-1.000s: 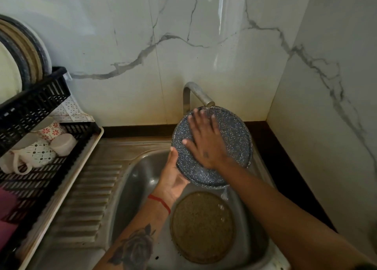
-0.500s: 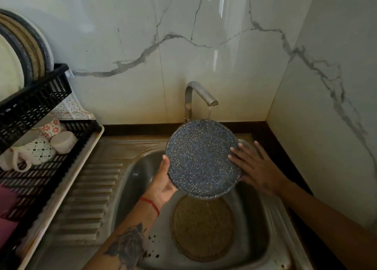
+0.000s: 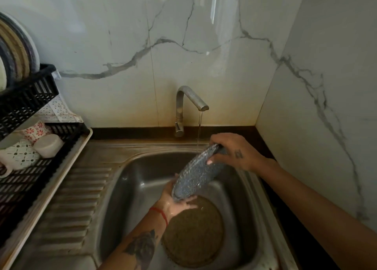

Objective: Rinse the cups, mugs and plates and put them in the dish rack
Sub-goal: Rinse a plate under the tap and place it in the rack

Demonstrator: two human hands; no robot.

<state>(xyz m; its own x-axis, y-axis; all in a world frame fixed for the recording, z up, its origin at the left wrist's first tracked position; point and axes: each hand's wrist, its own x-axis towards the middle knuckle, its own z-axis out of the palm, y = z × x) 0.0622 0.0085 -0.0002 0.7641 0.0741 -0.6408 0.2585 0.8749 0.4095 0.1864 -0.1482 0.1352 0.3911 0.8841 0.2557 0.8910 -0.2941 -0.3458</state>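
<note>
You are mid-rinse: the speckled blue plate (image 3: pixel 196 172) tilts over the sink (image 3: pixel 126 180), its top edge under the thin stream from the tap (image 3: pixel 190 100). Your right hand (image 3: pixel 234 150) grasps its upper rim with curled fingers; your left hand (image 3: pixel 177 203) cups its lower edge, fingers spread beneath. Next, I judge, carry it left into the black dish rack (image 3: pixel 26 100), which holds upright plates above and patterned mugs (image 3: pixel 20 153) below. A brown plate (image 3: pixel 192 232) waits in the basin.
</note>
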